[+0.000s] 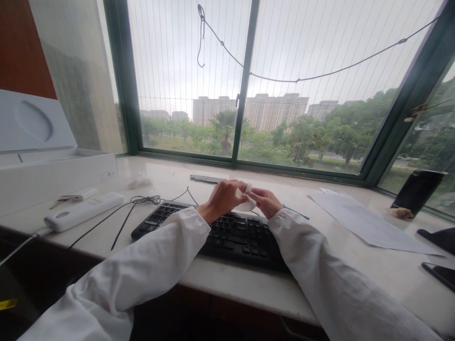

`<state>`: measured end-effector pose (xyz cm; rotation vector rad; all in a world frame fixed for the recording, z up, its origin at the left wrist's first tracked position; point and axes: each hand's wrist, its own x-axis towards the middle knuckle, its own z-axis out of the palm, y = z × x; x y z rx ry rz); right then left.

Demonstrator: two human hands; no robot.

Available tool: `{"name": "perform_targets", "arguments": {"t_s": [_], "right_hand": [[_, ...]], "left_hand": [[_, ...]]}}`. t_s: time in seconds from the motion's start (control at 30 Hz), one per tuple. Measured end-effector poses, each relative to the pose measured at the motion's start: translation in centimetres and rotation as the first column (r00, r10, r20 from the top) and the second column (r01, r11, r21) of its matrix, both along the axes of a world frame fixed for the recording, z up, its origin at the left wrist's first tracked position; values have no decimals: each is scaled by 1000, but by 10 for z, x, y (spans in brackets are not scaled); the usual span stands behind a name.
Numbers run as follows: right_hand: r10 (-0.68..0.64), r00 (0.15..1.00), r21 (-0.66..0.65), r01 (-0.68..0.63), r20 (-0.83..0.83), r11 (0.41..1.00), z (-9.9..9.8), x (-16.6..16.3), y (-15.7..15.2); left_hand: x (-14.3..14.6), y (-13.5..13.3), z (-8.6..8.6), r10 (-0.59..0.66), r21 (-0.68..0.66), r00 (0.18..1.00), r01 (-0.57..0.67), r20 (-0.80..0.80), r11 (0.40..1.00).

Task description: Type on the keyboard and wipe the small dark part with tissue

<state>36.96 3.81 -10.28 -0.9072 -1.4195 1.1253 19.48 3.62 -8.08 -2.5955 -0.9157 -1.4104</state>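
Note:
Both my hands meet above the far part of a black keyboard (245,239), closed around a white, soft-looking piece that resembles tissue (248,205). My left hand (223,198) pinches it from the left with thumb and fingers. From the right, the fingertips of my right hand (266,201) grip it too. A small dark spot shows between the fingertips, too small to make out. Beyond the hands lies a thin grey strip (206,179). A slim blue stick (297,211) rests just right of my right wrist.
To the left are an open white box (60,176), a white power bank-like block (85,211), a crumpled white piece (139,181) and a bundled black cable (145,200). Right: paper sheets (366,222), an upright black phone (417,192) and a flat dark device (441,274). A window stands behind.

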Motion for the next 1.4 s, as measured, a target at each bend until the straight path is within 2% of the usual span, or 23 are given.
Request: {"name": "perform_targets", "arguments": {"t_s": [0.13, 0.23, 0.3, 0.37, 0.5, 0.67, 0.87, 1.07, 1.23, 1.4], "right_hand": [[-118, 983, 31, 115, 144, 993, -1, 5, 1], [-172, 962, 54, 164, 212, 985, -1, 5, 2], [-178, 970, 30, 175, 165, 984, 1, 2, 1], [-151, 987, -37, 153, 51, 988, 3, 0, 0], [-98, 986, -127, 81, -138, 989, 7, -1, -2], [-84, 986, -105, 70, -141, 992, 5, 1, 1], [-73, 983, -99, 56, -170, 994, 5, 1, 0], [-155, 984, -75, 149, -89, 986, 5, 8, 1], [-179, 981, -14, 181, 72, 983, 7, 8, 2], [-231, 971, -21, 233, 65, 972, 7, 6, 3]], "left_hand": [[1, -2, -1, -27, 2, 1000, 27, -7, 1000], [2, -1, -3, -2, -12, 1000, 2, 2, 1000], [2, -1, -2, 17, -15, 1000, -16, 11, 1000], [2, -1, -1, 16, -15, 1000, -16, 22, 1000], [2, -7, 4, -42, -22, 997, 44, 63, 999], [0, -12, 7, -106, -19, 989, 109, 100, 994], [-1, -10, 6, -29, -12, 995, 31, 93, 999], [0, -8, 3, -24, 31, 997, 22, 79, 999], [0, -4, 0, -17, 51, 997, 13, 74, 999], [0, -3, 0, 24, 32, 996, -27, 92, 999]]}}
